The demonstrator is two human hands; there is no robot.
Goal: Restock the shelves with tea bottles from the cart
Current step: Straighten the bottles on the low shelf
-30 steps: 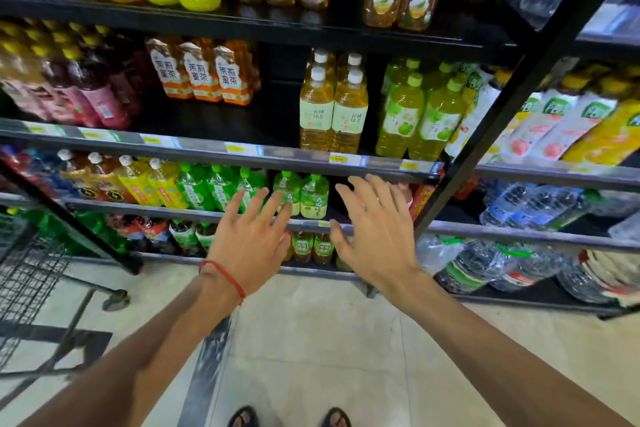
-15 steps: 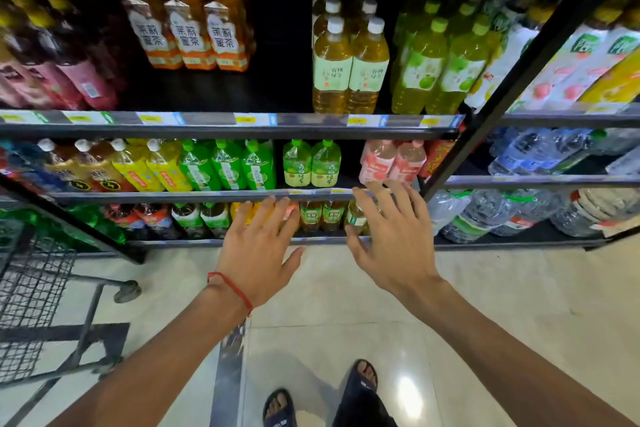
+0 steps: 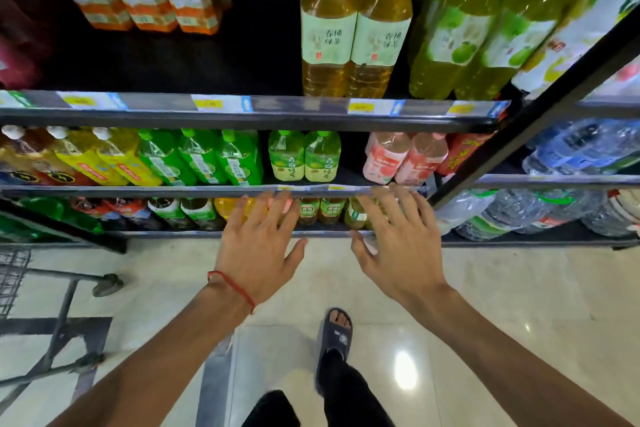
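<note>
Right now your left hand [image 3: 258, 250] and right hand [image 3: 398, 250] are both empty, fingers spread flat before the low shelf rail [image 3: 138, 190], perhaps brushing it; the view doesn't settle that. Tea bottles [image 3: 327, 35] stand only on the shelves, and the cart [image 3: 14, 270] sits at your far left, its load out of sight. So turn left, grip each bottle round its body, and set it upright, label out, behind its matching row.

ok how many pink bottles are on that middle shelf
2. One pink bottle stands near the right end of the middle shelf, the other beside it on its right. More may be hidden behind them.
</note>
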